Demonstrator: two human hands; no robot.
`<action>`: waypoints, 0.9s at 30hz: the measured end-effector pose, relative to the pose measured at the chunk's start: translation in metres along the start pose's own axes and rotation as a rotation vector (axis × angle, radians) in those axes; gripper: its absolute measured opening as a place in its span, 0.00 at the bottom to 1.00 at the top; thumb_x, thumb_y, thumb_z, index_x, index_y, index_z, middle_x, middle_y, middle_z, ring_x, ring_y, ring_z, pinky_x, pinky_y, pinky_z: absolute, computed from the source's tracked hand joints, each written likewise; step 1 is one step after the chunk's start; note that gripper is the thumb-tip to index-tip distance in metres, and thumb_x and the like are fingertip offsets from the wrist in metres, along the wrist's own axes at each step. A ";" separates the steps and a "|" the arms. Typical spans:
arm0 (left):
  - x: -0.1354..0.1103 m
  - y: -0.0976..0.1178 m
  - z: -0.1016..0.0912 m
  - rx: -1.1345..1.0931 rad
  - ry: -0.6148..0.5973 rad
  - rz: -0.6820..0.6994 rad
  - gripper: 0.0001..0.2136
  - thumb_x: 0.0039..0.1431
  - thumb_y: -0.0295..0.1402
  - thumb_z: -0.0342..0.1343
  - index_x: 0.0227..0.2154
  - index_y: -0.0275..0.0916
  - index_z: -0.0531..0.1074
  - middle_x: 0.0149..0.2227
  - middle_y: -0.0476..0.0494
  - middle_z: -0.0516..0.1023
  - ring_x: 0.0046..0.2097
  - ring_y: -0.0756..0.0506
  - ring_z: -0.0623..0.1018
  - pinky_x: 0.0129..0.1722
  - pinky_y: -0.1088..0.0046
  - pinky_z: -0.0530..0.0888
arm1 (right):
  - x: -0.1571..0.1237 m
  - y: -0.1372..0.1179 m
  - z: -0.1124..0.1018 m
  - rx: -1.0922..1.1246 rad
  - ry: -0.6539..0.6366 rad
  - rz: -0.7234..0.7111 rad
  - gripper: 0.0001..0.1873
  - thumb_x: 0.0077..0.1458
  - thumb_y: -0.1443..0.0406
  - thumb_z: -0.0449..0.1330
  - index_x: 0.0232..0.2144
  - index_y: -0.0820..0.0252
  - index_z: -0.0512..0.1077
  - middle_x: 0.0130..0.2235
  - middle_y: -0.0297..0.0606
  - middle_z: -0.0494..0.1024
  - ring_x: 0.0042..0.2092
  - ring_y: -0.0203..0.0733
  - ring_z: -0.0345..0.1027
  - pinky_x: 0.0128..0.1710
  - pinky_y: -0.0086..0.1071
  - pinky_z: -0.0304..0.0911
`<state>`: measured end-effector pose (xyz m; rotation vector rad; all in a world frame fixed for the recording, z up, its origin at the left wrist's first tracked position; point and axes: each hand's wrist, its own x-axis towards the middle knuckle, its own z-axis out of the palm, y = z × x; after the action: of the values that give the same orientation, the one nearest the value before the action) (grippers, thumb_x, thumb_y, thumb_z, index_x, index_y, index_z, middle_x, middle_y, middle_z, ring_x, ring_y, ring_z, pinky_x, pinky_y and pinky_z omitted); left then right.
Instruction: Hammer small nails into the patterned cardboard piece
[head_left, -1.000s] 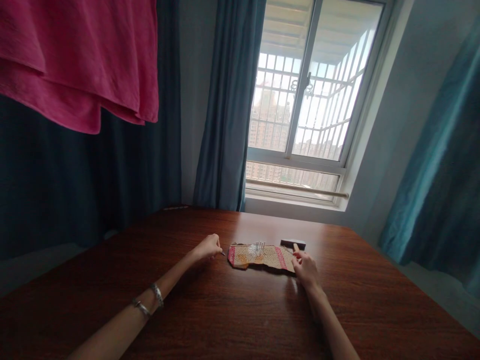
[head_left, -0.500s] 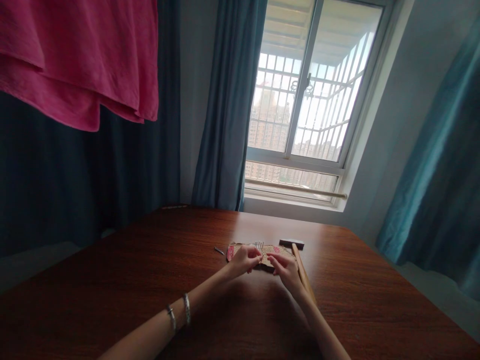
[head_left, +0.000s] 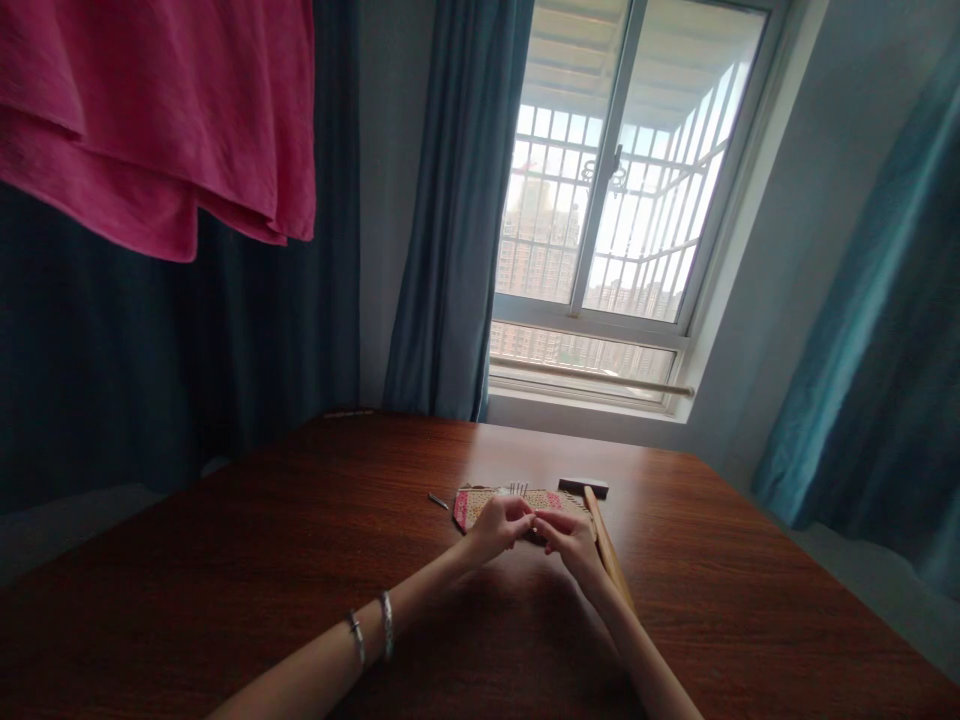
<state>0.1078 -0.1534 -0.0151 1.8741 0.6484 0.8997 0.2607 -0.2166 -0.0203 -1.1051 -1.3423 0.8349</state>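
Observation:
A flat piece of cardboard [head_left: 474, 504] with pink dotted bands lies on the wooden table [head_left: 300, 560], with several thin nails standing in it [head_left: 517, 489]. My left hand [head_left: 501, 526] and my right hand [head_left: 568, 538] meet over its near edge, fingertips pinched together on something too small to make out. A hammer with a dark head [head_left: 583, 487] and a wooden handle [head_left: 609, 553] lies just right of my right hand. A loose nail [head_left: 437, 500] rests on the table left of the cardboard. Two bracelets sit on my left wrist.
A window with a grille [head_left: 600, 230] is behind the table, with blue curtains [head_left: 450, 220] on both sides. A pink cloth [head_left: 157, 110] hangs at the upper left. The table's far edge runs just beyond the hammer head.
My left hand left the loose nail on the table and moved right to the cardboard. My right hand came off the hammer handle, and both hands now pinch together over the cardboard's near edge.

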 end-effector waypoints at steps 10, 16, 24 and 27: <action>0.001 -0.004 0.003 -0.029 0.037 -0.043 0.17 0.49 0.45 0.54 0.29 0.32 0.73 0.22 0.48 0.71 0.18 0.55 0.64 0.15 0.80 0.59 | 0.001 0.002 0.001 -0.023 0.034 0.012 0.19 0.40 0.53 0.65 0.32 0.60 0.79 0.26 0.39 0.78 0.23 0.35 0.64 0.18 0.26 0.58; 0.004 -0.006 0.002 -0.022 0.015 -0.048 0.17 0.49 0.45 0.54 0.28 0.33 0.73 0.19 0.49 0.69 0.17 0.55 0.64 0.15 0.80 0.58 | 0.000 0.001 0.001 -0.071 0.040 -0.015 0.19 0.42 0.52 0.63 0.31 0.60 0.79 0.25 0.39 0.77 0.22 0.36 0.64 0.17 0.27 0.58; 0.033 -0.016 -0.032 -0.113 0.381 -0.033 0.17 0.49 0.45 0.51 0.29 0.33 0.70 0.19 0.51 0.66 0.19 0.53 0.66 0.16 0.80 0.63 | 0.020 0.012 -0.014 -0.018 0.295 0.043 0.22 0.39 0.53 0.64 0.33 0.64 0.78 0.35 0.46 0.78 0.30 0.42 0.70 0.19 0.28 0.64; 0.048 -0.025 -0.041 -0.203 0.508 -0.057 0.17 0.49 0.44 0.50 0.30 0.33 0.70 0.21 0.50 0.67 0.22 0.52 0.69 0.19 0.79 0.67 | 0.037 0.022 -0.016 -0.021 0.353 0.042 0.23 0.38 0.53 0.64 0.32 0.66 0.77 0.31 0.46 0.78 0.30 0.43 0.71 0.19 0.28 0.65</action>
<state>0.1022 -0.0861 -0.0104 1.4436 0.8705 1.3673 0.2833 -0.1767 -0.0274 -1.2357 -1.0382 0.6207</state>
